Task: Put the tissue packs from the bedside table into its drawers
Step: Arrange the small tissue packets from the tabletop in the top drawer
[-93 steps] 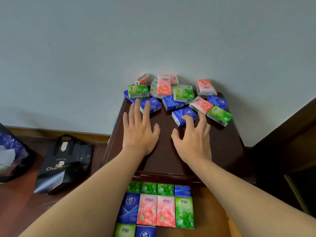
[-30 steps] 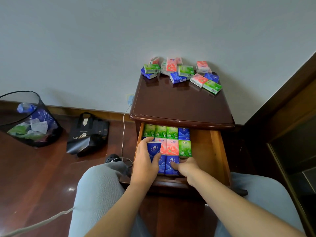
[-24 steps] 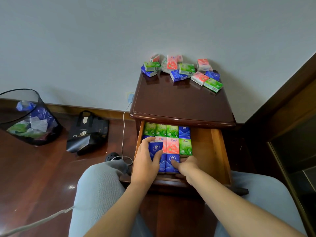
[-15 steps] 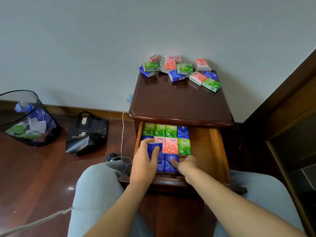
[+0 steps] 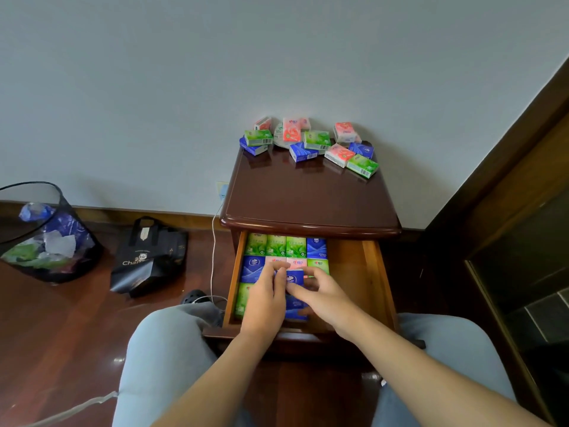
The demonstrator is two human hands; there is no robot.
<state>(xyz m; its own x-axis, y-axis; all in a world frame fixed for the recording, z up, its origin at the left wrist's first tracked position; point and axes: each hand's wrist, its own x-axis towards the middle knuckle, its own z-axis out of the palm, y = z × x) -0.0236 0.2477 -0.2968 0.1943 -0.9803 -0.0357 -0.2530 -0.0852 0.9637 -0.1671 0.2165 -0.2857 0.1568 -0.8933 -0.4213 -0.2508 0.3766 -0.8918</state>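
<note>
The dark wooden bedside table (image 5: 308, 198) has its top drawer (image 5: 366, 272) pulled out. Rows of green, blue and pink tissue packs (image 5: 284, 246) lie flat in the drawer's left part. Over them, my left hand (image 5: 266, 298) and my right hand (image 5: 323, 292) both pinch one blue tissue pack (image 5: 294, 277), held between their fingertips just above the packed rows. Several loose packs (image 5: 311, 143) in pink, green and blue lie heaped at the back of the tabletop against the wall.
A black mesh bin (image 5: 40, 232) with rubbish stands on the floor at left, a black bag (image 5: 147, 257) beside it. A white cable (image 5: 213, 248) runs down from a wall socket. Dark wooden furniture (image 5: 523, 241) stands close on the right. My knees flank the drawer.
I moved from the tabletop down to the drawer with blue packs. My left hand shifted right with its blue pack, and my right hand rose from the front row to pinch the same pack.
</note>
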